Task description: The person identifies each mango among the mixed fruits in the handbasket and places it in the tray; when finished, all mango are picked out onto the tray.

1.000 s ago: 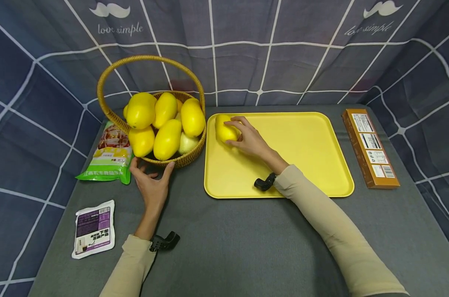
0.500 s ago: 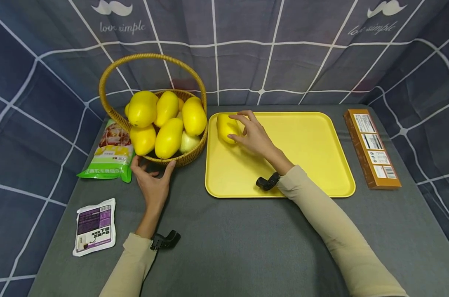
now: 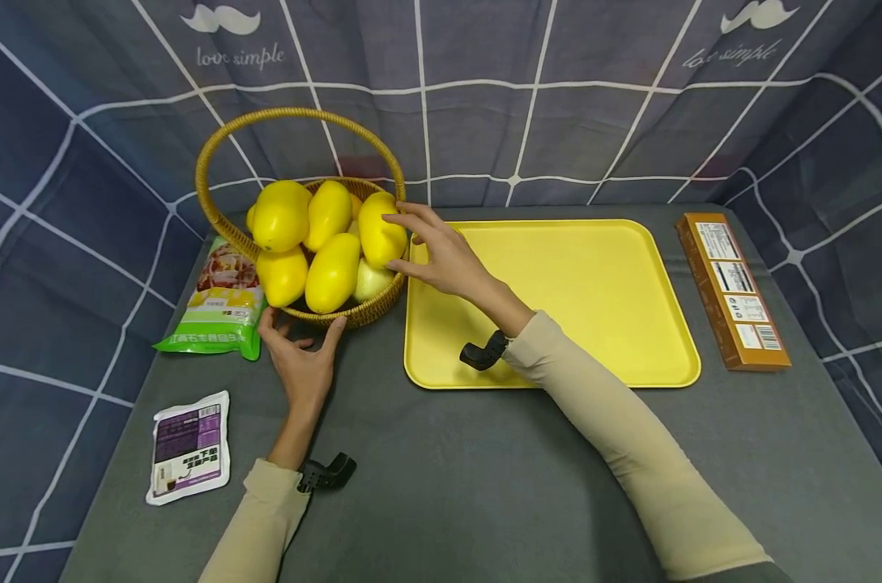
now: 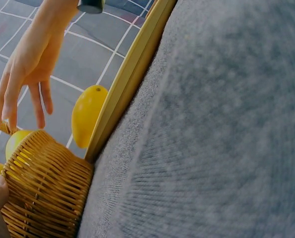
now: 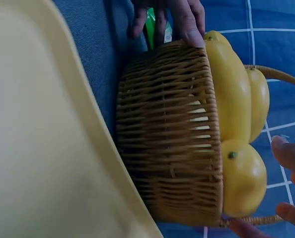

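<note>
Inside the basket (image 3: 382, 308), a mango (image 3: 374, 229) lies just left of the spread, empty right grip (image 3: 449, 257).

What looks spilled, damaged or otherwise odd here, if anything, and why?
Nothing looks spilled or damaged. Mildly odd: the pale fruit low in the basket, since its greenish tint differs from the bright yellow fruits beside it.

- green food bag (image 3: 220, 314) at the left
- purple-and-white packet (image 3: 189, 448) — nearer the camera
- brown box (image 3: 734, 293) — white labels up, at the right
- gridded curtain (image 3: 470, 48) behind
- grey tabletop (image 3: 411, 478)
</note>
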`<control>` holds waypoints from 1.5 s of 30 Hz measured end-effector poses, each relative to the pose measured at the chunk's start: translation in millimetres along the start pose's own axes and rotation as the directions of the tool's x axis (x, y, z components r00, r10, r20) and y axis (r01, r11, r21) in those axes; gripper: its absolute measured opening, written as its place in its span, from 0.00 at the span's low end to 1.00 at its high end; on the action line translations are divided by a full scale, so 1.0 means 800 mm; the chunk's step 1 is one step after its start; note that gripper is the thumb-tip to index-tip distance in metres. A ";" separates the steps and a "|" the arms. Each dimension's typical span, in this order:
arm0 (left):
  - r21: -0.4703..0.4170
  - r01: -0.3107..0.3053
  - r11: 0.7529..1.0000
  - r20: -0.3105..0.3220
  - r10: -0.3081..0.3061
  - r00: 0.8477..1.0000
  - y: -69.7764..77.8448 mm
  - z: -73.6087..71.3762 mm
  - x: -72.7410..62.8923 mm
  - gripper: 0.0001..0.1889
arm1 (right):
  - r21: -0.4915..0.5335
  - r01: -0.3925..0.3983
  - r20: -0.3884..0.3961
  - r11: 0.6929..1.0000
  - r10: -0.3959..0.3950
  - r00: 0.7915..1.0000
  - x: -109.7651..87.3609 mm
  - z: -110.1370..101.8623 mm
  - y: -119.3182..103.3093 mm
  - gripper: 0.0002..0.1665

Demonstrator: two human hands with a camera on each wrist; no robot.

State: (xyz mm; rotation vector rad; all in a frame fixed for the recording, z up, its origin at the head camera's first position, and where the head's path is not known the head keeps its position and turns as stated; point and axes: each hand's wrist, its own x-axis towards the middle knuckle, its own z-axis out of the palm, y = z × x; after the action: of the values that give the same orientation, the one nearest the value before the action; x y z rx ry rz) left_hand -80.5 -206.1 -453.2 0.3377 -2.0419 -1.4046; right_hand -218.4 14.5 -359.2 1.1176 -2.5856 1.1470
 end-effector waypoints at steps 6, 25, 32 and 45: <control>0.017 -0.005 1.000 -0.001 0.005 1.000 0.000 0.001 -0.001 0.47 | -0.044 -0.049 0.038 0.998 0.051 0.998 0.010 0.011 -0.001 0.39; 0.024 0.014 1.000 0.001 -0.014 1.000 0.002 -0.001 -0.001 0.48 | -0.137 -0.040 0.024 0.990 0.044 0.999 0.024 0.030 -0.003 0.41; 0.025 0.013 1.000 -0.001 -0.013 1.000 0.002 -0.001 -0.001 0.48 | -0.100 -0.016 0.004 0.995 0.017 1.000 0.023 0.028 -0.002 0.40; 0.034 0.004 0.999 -0.003 -0.004 1.000 0.002 -0.001 -0.001 0.48 | -0.068 0.077 -0.047 0.995 -0.081 0.996 0.000 0.003 -0.006 0.38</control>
State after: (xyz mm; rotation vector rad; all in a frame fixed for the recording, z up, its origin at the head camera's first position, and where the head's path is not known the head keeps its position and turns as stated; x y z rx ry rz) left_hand -79.3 -205.3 -451.9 0.3584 -2.0658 -1.3724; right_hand -214.9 11.1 -358.0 1.1513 -2.4987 1.0515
